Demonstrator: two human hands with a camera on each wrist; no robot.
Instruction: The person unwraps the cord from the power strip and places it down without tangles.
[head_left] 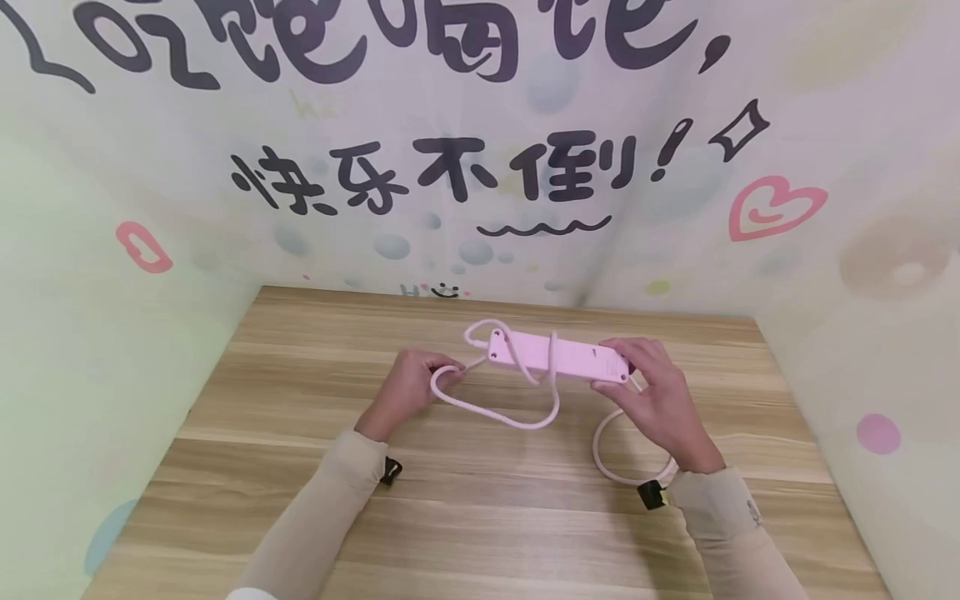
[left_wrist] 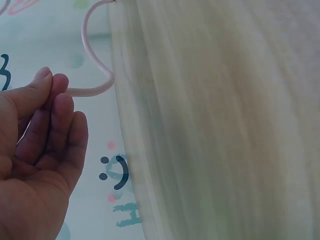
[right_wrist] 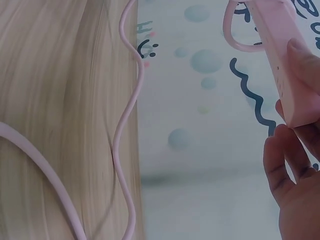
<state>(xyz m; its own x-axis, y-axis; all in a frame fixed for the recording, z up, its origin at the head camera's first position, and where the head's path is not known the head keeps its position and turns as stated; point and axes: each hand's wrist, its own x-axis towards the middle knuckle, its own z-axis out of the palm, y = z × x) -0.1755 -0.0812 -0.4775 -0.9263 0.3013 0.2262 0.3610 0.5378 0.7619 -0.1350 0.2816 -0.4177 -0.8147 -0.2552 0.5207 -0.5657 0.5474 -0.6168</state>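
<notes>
A pink power strip [head_left: 576, 357] is held up over the table, its screwed underside facing the head camera. My right hand [head_left: 660, 400] grips its right end between thumb and fingers; the right wrist view also shows the strip [right_wrist: 282, 55] in that hand [right_wrist: 305, 185]. Loops of the pink cord [head_left: 495, 414] wind around the strip's left part. At the left, my left hand [head_left: 411, 387] pinches the cord between thumb and fingertips. In the left wrist view the cord [left_wrist: 90, 92] runs out from the fingertips of that hand [left_wrist: 45, 145]. The cord's plug cannot be made out.
Below the right hand, another loop of cord [head_left: 600, 454] hangs near or lies on the wooden table [head_left: 480, 517]; which, I cannot tell. A printed wall cloth [head_left: 420, 242] rises behind the table and along both sides. Each sleeve carries a dark strap piece [head_left: 652, 495].
</notes>
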